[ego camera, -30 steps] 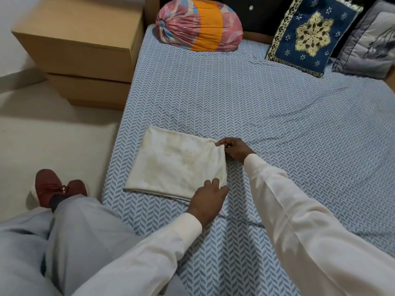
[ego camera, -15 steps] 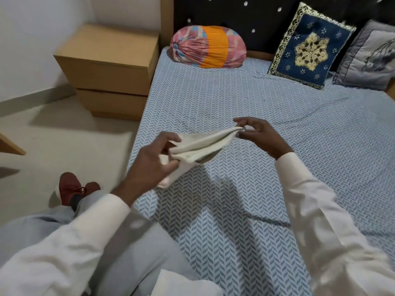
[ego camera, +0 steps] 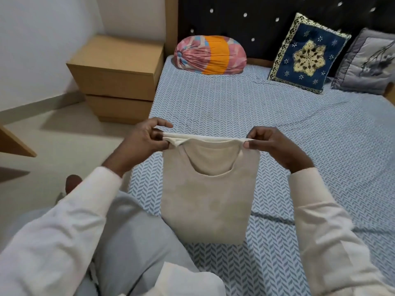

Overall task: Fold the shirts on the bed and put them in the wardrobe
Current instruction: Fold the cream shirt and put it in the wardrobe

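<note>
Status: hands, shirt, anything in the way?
Left hand and right hand each pinch the top edge of the cream shirt. Shirt folded, hanging over the bed. Cushions back at the headboard, not in the way.

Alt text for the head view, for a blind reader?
The left hand and right hand pinch the top corners of a folded cream shirt, which hangs above the blue-patterned bed. Three cushions sit at the headboard; a nightstand stands beside it.
</note>
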